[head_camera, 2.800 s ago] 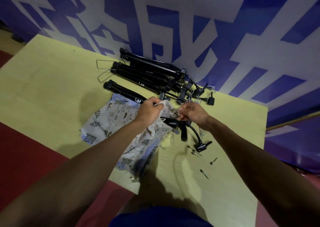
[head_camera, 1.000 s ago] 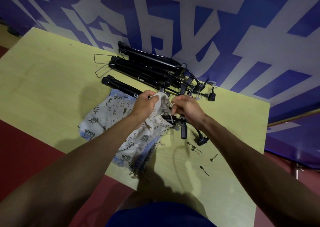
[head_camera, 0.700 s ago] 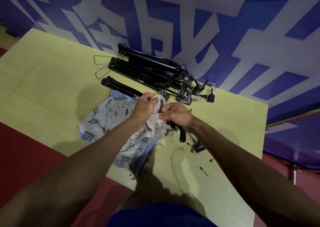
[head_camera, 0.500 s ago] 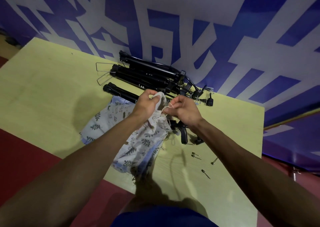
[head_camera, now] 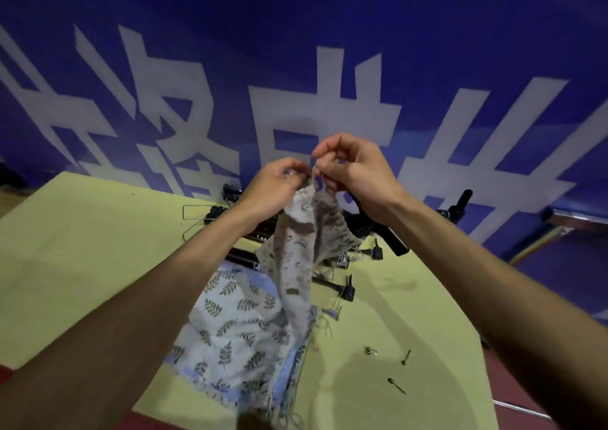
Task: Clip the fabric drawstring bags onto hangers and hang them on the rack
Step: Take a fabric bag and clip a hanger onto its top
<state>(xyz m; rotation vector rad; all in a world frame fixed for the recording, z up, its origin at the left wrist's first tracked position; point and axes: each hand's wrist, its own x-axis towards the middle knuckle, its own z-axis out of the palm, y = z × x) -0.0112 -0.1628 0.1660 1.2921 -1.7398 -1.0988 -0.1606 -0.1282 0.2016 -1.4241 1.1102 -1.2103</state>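
Fabric bag (head_camera: 297, 252): light, limp, fraying.
Left hand (head_camera: 274, 186) and right hand (head_camera: 357, 170) both pinch its gathered top edge above the table's (head_camera: 82, 248) far edge; I grip the hem, not the threads.

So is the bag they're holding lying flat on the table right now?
No, both hands pinch the top of the bag, which hangs above the table.
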